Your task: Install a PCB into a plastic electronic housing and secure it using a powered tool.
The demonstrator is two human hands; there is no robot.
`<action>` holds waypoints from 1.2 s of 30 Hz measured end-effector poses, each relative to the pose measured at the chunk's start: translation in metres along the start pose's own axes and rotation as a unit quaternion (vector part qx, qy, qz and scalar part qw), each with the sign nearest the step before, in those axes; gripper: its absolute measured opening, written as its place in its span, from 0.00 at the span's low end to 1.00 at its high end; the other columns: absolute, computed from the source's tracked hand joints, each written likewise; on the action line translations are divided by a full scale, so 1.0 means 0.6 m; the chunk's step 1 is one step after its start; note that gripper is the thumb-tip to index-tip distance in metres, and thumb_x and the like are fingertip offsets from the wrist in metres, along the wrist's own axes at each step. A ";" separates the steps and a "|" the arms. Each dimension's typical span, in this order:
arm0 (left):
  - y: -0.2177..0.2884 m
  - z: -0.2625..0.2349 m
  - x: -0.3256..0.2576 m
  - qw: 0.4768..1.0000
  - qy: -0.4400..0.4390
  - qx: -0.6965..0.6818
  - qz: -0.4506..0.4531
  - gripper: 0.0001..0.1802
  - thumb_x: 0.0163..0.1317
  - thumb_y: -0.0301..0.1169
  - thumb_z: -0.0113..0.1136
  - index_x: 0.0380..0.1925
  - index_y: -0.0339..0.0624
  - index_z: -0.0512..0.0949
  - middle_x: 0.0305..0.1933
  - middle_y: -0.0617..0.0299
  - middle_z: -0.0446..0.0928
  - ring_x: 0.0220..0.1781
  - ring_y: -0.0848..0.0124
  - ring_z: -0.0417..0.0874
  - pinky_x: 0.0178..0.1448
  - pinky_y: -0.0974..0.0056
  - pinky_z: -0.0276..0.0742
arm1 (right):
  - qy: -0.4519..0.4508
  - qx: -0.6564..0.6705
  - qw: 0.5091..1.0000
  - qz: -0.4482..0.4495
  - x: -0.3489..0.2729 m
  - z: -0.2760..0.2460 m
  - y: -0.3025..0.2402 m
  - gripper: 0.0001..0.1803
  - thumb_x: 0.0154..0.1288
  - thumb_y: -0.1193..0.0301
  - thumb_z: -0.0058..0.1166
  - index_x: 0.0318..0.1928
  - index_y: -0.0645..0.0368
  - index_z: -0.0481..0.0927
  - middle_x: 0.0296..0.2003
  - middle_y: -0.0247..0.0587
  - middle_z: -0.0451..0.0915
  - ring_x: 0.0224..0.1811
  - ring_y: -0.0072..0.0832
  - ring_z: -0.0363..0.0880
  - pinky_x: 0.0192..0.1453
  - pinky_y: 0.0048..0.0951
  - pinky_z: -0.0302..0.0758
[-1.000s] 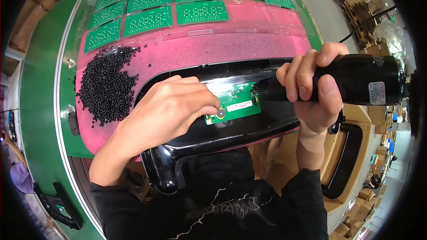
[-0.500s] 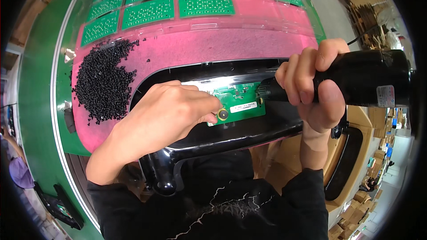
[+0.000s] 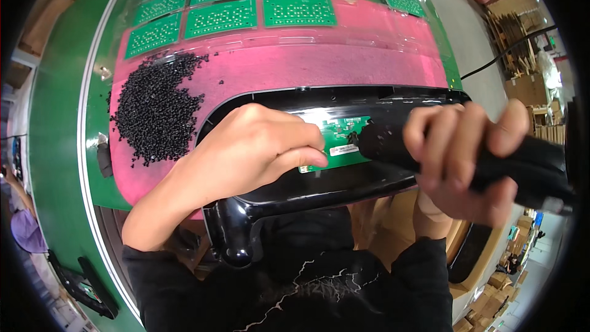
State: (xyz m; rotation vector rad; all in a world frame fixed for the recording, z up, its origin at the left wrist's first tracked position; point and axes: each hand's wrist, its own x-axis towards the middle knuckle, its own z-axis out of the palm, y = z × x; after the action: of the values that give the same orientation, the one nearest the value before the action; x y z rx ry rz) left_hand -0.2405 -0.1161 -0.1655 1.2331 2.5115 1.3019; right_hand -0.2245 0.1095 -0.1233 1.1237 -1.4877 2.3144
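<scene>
A green circuit board point(image 3: 353, 158) with a white label lies inside a glossy black plastic housing point(image 3: 319, 193). My left hand point(image 3: 255, 147) is over the board's left end, thumb and forefinger pressed together; anything between them is hidden. My right hand point(image 3: 467, 154) grips a black electric screwdriver point(image 3: 390, 146), held slantwise with its nose at the board's right end. The tool's tip cannot be made out against the dark parts there. A heap of small black screws point(image 3: 157, 114) lies to the left of the housing.
Beneath the housing is a pink mat point(image 3: 276, 64). Several green boards point(image 3: 221, 18) sit in a clear tray at the far side. A black cable point(image 3: 510, 52) runs at the right. Cardboard point(image 3: 393, 224) stands at the near right, and a person in purple point(image 3: 27, 230) is at far left.
The screwdriver has tilted, its rear end swinging down toward me, and my right fingers have loosened and shifted on it. My left hand now covers the round part on the board. The view has shifted slightly.
</scene>
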 end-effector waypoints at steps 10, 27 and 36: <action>-0.005 -0.005 -0.002 0.985 0.043 -0.155 -0.056 0.06 0.51 0.20 0.69 0.30 0.36 0.81 0.28 0.61 0.84 0.30 0.73 0.86 0.34 0.70 0.79 | 0.012 0.100 0.988 -0.119 0.007 0.042 0.001 0.17 0.58 0.63 0.63 0.42 0.52 0.69 0.19 0.25 0.76 0.16 0.16 0.73 0.28 0.23 0.72; -0.002 -0.004 -0.002 0.984 0.047 -0.170 0.008 0.13 0.49 0.13 0.63 0.37 0.30 0.81 0.35 0.54 0.85 0.37 0.65 0.88 0.43 0.66 0.84 | -0.005 0.101 0.985 -0.139 -0.003 0.046 0.023 0.19 0.59 0.61 0.61 0.44 0.52 0.68 0.20 0.27 0.76 0.15 0.17 0.73 0.25 0.22 0.70; -0.029 0.001 -0.013 0.984 -0.018 -0.176 0.032 0.16 0.51 0.13 0.60 0.42 0.30 0.81 0.38 0.49 0.85 0.38 0.62 0.88 0.42 0.64 0.84 | -0.076 0.105 0.986 -0.102 0.002 0.034 0.029 0.21 0.59 0.59 0.61 0.46 0.51 0.67 0.21 0.28 0.77 0.16 0.18 0.74 0.24 0.21 0.70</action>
State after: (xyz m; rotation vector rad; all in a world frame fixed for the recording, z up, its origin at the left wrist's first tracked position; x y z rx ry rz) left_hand -0.2458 -0.1264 -0.1803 1.2477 2.1098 1.6318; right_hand -0.2239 0.0838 -0.1306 1.4625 -1.1275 2.3276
